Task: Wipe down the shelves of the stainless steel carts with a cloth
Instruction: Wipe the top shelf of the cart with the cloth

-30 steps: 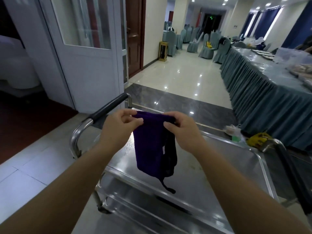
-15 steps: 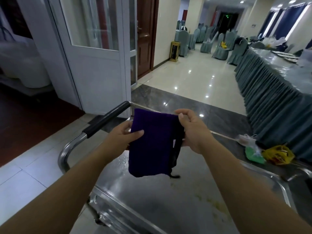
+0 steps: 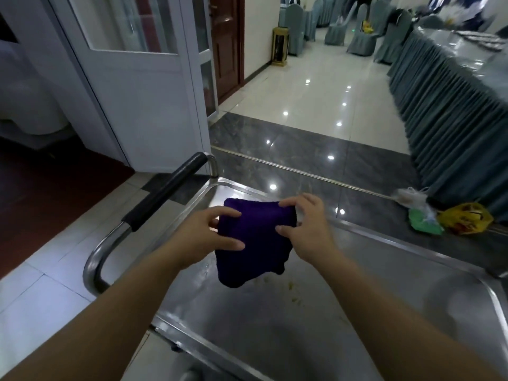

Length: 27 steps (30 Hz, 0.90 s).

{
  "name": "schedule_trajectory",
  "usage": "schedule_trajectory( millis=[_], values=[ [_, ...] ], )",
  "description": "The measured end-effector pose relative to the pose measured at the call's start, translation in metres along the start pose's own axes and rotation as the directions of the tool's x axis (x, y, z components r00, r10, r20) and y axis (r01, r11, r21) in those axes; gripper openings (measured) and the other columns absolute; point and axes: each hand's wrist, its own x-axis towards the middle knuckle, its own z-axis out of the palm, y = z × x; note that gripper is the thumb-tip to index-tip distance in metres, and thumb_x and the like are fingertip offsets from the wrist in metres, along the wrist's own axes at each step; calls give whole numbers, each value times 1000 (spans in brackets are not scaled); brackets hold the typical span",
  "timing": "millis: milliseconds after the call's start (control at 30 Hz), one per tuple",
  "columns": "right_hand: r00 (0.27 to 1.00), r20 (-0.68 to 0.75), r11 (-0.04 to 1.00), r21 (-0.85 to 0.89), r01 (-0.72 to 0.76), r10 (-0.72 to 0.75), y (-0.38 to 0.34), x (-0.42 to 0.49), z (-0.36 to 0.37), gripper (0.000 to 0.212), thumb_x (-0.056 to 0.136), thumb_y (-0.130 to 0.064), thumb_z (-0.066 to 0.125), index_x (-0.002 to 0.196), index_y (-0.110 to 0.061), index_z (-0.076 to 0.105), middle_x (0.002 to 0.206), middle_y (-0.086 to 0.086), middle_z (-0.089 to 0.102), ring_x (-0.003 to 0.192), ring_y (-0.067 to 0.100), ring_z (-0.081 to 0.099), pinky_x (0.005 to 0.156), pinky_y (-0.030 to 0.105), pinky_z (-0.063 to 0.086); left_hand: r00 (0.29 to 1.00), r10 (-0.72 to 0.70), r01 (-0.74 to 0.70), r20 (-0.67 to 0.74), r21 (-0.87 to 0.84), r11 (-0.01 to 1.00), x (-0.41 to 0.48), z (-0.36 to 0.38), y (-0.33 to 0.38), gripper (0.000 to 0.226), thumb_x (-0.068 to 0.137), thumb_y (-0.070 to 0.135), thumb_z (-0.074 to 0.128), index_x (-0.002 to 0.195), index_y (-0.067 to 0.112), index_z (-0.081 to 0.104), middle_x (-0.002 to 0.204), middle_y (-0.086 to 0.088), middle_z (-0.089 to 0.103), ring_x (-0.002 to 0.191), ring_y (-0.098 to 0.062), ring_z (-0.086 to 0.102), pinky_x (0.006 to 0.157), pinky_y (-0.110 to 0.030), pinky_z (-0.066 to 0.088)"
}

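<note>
left hand, right hand hold cloth | shelf: yellow specks | floor: glossy

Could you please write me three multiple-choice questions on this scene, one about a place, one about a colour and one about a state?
1. Where is the cloth?
A. In a bucket.
B. Over the cart's top shelf.
C. In a sink.

2. What colour is the cloth?
A. White.
B. Yellow.
C. Purple.

3. Which hands hold the cloth?
A. Both, the left hand and the right hand.
B. The left alone.
C. Neither.

Answers:
1 B, it hangs over the steel shelf.
2 C, its whole surface is dark purple.
3 A, fingers and thumb of each hand grip its upper part.
</note>
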Motion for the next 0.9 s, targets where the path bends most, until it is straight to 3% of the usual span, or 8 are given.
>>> schedule_trajectory(
  millis=[133,233,367,433,500,600,733,900],
  values=[
    [999,35,985,-169,47,-41,1,7,20,23,88,-4,60,103,-18,70,124,-6,43,117,7,39,85,-1,23,997,12,-36,82,289,957,18,-15,-14,76,59,9,85,124,33,53,104,14,54,90,-6,56,65,-13,49],
    [995,96,971,-239,-1,25,-6,17,40,27,94,-18,54,118,-14,64,133,-2,43,124,11,39,91,11,27,996,82,-93,45,414,905,37,-34,-25,66,67,16,81,126,30,54,115,5,58,100,-11,55,83,-23,48],
    [947,289,943,-330,-38,139,-21,29,69,74,67,-34,83,131,-20,49,144,-6,18,125,12,28,94,20,37,970,220,-237,98,565,790,64,-68,-36,44,76,22,75,117,29,61,95,14,53,82,3,49,70,-6,36],
    [946,287,915,-402,-23,150,-29,37,89,80,59,-34,87,127,-19,48,140,-6,21,123,13,31,97,26,42,957,243,-288,157,598,748,79,-85,-45,39,78,28,72,116,29,62,106,10,42,94,-3,43,83,-12,37],
    [967,218,887,-462,-16,131,-33,48,105,68,59,-39,85,115,-22,52,122,-6,40,112,16,42,90,29,46,929,250,-369,273,630,683,91,-100,-53,33,81,34,69,113,29,63,120,9,37,113,-11,32,100,-28,36],
    [965,221,786,-618,28,140,-27,59,120,41,67,-59,69,98,-36,54,101,-15,50,101,16,37,83,31,35,874,260,-471,410,588,657,106,-119,-61,24,84,33,65,107,30,62,97,18,52,94,0,46,90,-26,45],
    [925,263,930,-316,-186,274,-17,68,133,23,73,-40,73,88,-44,55,87,-14,64,83,5,60,74,29,53,880,288,-454,378,486,747,127,-135,-68,29,81,34,68,108,34,57,90,23,54,82,7,53,66,-10,41],
    [900,244,932,-123,-341,362,-5,93,133,22,70,-34,75,89,-38,65,81,-12,70,72,4,66,68,29,56,874,424,-481,235,533,696,160,-143,-69,30,83,28,66,112,19,61,106,5,59,84,-4,56,79,-22,49]
  ],
)
